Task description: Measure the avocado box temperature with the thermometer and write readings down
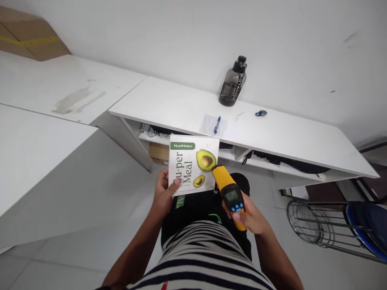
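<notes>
Holding a flat white carton printed with green avocados [189, 169] over the lap, a person in stripes works before a white counter [175, 102]. The left hand [162, 192] pinches the carton's lower-left side, thumb in front — the right hand [252, 217] has its fingers wrapped around a yellow-and-black pistol-shaped infrared thermometer [224, 181], nose at the carton's right edge. The work looks midway: both items are taken up and lined up, neither set down — whether a reading is done cannot be told.
</notes>
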Motion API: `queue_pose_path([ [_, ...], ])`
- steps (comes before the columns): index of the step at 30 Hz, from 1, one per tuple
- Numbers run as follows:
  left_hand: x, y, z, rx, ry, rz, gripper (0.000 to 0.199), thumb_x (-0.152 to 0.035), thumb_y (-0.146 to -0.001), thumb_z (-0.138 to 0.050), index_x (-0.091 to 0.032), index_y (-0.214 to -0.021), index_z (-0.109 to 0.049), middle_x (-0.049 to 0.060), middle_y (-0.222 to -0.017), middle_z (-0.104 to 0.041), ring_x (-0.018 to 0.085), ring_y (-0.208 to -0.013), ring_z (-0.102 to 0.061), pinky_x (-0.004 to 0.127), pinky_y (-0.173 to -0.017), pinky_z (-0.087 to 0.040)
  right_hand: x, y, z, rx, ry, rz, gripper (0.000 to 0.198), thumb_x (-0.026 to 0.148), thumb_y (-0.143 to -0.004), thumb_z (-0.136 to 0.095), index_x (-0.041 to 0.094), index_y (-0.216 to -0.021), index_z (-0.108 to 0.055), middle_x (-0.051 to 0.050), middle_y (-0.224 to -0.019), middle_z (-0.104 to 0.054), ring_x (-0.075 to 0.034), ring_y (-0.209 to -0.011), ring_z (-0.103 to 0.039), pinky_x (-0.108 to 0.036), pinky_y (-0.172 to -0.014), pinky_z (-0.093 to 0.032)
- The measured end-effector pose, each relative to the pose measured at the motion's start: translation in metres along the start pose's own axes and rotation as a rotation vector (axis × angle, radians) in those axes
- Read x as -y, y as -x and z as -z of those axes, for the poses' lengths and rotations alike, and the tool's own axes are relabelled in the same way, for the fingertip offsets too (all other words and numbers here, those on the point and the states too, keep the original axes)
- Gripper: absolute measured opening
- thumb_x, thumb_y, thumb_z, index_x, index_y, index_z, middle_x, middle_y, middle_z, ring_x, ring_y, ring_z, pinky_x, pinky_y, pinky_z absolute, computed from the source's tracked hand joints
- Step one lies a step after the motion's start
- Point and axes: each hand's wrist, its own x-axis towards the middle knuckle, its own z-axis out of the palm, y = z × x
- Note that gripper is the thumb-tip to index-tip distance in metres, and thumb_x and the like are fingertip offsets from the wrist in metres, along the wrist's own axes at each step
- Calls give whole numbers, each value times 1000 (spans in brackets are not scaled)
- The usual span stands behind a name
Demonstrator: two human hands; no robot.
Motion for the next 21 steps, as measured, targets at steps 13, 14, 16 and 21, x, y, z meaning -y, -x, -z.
queue_pose_path([
  [13, -18, 18, 1, 212, 13, -148, 70, -46, -69, -86, -23, -127, -54, 11, -117, -71, 27, -103, -71, 40, -85, -61, 40, 7, 1, 95, 131, 11, 34, 40, -85, -68, 23, -114, -61, 1, -76, -54, -12, -60, -45, -25, -53, -39],
  [14, -19, 15, 0, 221, 11, -176, 71, -45, -69, -86, -23, -128, -54, 11, -118, -71, 28, -104, -70, 40, -86, -61, 42, 5, 3, 103, 135, 19, 34, 39, -85, -68, 23, -114, -61, 2, -75, -53, -12, -59, -44, -24, -53, -39],
  [16, -22, 11, -1, 228, -3, -231, 73, -43, -68, -88, -22, -129, -54, 12, -120, -70, 27, -106, -70, 40, -86, -60, 44, 0, 7, 116, 139, 31, 34, 37, -84, -69, 23, -115, -62, 2, -75, -54, -12, -59, -44, -24, -52, -40],
  [21, -27, 8, -1, 227, -58, -265, 73, -44, -68, -88, -22, -129, -55, 11, -114, -71, 25, -98, -72, 37, -80, -61, 48, -11, 17, 144, 156, 50, 37, 32, -79, -74, 24, -114, -63, -2, -87, -64, -17, -71, -57, -26, -61, -48],
])
